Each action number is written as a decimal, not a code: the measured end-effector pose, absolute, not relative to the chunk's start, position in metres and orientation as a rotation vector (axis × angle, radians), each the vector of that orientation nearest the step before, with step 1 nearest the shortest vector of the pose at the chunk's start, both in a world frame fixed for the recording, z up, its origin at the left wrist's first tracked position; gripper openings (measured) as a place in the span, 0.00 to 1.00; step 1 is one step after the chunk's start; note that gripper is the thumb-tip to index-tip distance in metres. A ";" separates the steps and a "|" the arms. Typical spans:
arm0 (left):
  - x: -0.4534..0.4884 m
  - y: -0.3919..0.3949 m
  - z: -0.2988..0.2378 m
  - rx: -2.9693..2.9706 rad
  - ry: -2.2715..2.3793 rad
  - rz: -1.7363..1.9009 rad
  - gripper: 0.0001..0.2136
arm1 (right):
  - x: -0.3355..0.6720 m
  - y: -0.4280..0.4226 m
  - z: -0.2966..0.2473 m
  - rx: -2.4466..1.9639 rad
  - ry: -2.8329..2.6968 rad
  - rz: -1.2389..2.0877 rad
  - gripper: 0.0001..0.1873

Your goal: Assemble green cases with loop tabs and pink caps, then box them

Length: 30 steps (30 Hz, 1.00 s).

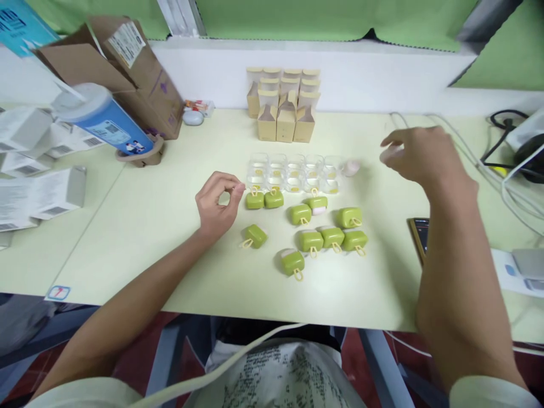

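Observation:
My left hand point(217, 204) rests on the pale table point(148, 243), thumb and forefinger pinched together just left of two green cases point(263, 199). Whether anything is in the pinch I cannot make out. Several more small green cases point(331, 237) with yellow loops lie scattered in front of me. Behind them stand two rows of clear plastic trays point(293, 173). My right hand point(419, 156) hovers above the table to the right of the trays, fingers curled around a small pale pink object point(389, 153). A similar pink piece point(351, 168) lies at the trays' right end.
Small beige cartons point(284, 107) stand stacked at the back wall. A blue and white cylinder point(104, 122) and an open cardboard box point(123, 62) sit at the back left, with white boxes point(38, 192) at far left. A phone point(420, 238) and cables point(488, 164) lie right.

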<state>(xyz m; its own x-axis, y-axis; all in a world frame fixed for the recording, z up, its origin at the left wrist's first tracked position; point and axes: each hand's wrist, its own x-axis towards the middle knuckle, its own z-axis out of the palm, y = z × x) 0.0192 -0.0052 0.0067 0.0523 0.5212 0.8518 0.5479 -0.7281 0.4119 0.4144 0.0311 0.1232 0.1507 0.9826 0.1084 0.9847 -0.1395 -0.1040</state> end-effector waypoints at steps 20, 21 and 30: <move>0.021 -0.007 0.007 -2.331 -1.088 -1.741 0.10 | 0.421 0.062 0.071 -1.995 -2.363 0.405 0.25; 0.021 -0.007 0.007 -2.334 -1.086 -1.736 0.10 | 0.421 0.062 0.071 -1.993 -2.353 0.418 0.27; 0.022 -0.007 0.007 -2.350 -1.082 -1.701 0.10 | 0.431 0.069 0.066 -1.908 -2.430 0.257 0.29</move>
